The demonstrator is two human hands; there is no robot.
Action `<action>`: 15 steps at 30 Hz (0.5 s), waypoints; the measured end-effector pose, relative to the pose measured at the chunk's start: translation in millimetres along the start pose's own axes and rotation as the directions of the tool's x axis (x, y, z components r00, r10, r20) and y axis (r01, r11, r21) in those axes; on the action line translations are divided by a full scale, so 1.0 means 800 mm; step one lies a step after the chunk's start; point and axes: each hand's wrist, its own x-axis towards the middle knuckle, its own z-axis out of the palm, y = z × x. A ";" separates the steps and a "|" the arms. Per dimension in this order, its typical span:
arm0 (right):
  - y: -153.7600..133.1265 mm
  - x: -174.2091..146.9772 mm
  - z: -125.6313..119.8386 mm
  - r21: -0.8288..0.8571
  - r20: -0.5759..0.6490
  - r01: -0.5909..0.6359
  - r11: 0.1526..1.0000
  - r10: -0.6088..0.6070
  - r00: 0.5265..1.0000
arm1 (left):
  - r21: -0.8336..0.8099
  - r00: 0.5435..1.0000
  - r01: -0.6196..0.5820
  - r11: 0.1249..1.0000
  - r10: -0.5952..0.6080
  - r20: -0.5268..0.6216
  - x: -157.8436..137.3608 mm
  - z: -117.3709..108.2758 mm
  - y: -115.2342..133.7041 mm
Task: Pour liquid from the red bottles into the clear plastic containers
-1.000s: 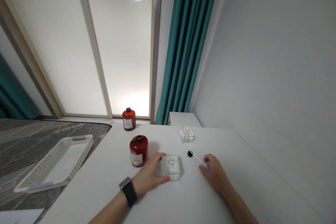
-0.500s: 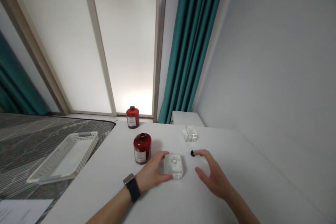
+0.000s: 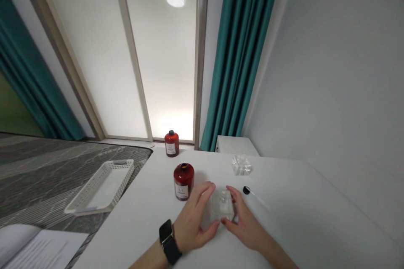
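A square clear glass bottle (image 3: 222, 204) with a small round mouth on top stands on the white table (image 3: 126, 235). My left hand (image 3: 197, 214), wearing a black watch, has fingers and thumb around the bottle's left side. On the opposite side, my right hand (image 3: 244, 220) grips it between thumb and fingers. To the right lies a dropper (image 3: 246, 190) with a black top and a clear tube. A dark red-brown bottle (image 3: 184, 183), uncapped and labelled white, stands just left of my left hand. Further back sits a faceted clear glass piece (image 3: 241, 165).
A second red-brown bottle (image 3: 171, 144) with a black cap stands at the table's far edge. Beyond the left edge, a white perforated basket (image 3: 104, 187) and an open booklet (image 3: 47, 246) lie lower down. A wall (image 3: 341, 92) runs along the right.
My right hand has left the dropper and moved left onto the glass bottle. My left hand stays at the bottle's other side. The camera view has shifted slightly left.
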 end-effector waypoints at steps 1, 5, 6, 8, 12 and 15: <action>0.002 0.001 0.001 -0.014 -0.001 -0.006 1.000 0.006 1.000 | 0.048 0.995 -0.048 0.998 0.052 -0.089 -0.001 -0.008 0.005; 0.006 0.008 -0.001 -0.073 0.003 -0.048 0.996 0.049 0.999 | 0.139 0.861 0.081 0.987 0.001 -0.509 0.002 -0.046 -0.001; 0.005 0.010 -0.001 -0.070 -0.003 -0.047 0.996 0.047 0.999 | 0.080 0.817 0.176 0.981 -0.100 -0.568 0.003 -0.054 -0.010; 0.003 0.013 -0.002 -0.046 -0.022 -0.037 0.998 0.036 0.999 | -0.069 0.775 0.305 0.950 -0.290 -0.562 0.004 -0.066 -0.034; -0.006 0.015 -0.001 -0.008 -0.014 -0.058 0.998 0.058 0.998 | -0.231 0.801 0.453 0.861 -0.507 -0.319 0.000 -0.067 -0.078; -0.018 0.017 -0.007 0.010 0.012 -0.086 0.996 0.086 0.996 | -0.280 0.827 0.487 0.827 -0.540 -0.158 0.006 -0.060 -0.084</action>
